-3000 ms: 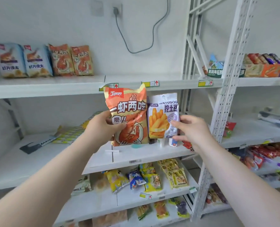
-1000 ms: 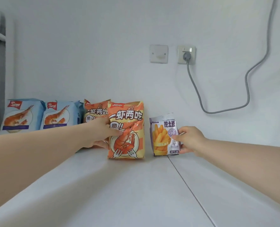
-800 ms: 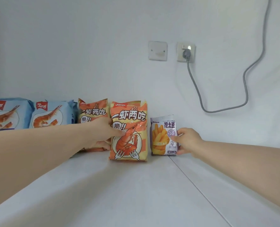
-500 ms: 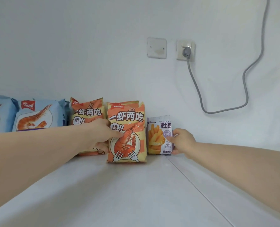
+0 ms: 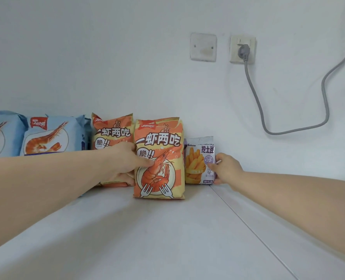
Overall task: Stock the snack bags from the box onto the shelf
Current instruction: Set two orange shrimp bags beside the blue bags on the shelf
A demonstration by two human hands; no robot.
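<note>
An orange shrimp snack bag (image 5: 159, 160) stands upright on the white shelf (image 5: 167, 229), in front of another orange bag whose top edge shows behind it. My left hand (image 5: 125, 162) grips its left edge, thumb on the front. A small purple-and-white potato stick bag (image 5: 199, 160) stands against the wall just to its right, and my right hand (image 5: 225, 168) holds its right edge. A further orange shrimp bag (image 5: 111, 132) stands behind my left hand. The box is out of view.
Two blue shrimp snack bags (image 5: 46, 136) stand in a row at the far left of the shelf. On the wall above are a blank plate (image 5: 203, 47) and a socket (image 5: 242, 49) with a grey cable (image 5: 288, 130) hanging down to the right.
Three seconds ago I held both bags in the air before a lower shelf. Over the last second both have stood on the top shelf; the small bag shifted slightly left, closer to the orange one.
</note>
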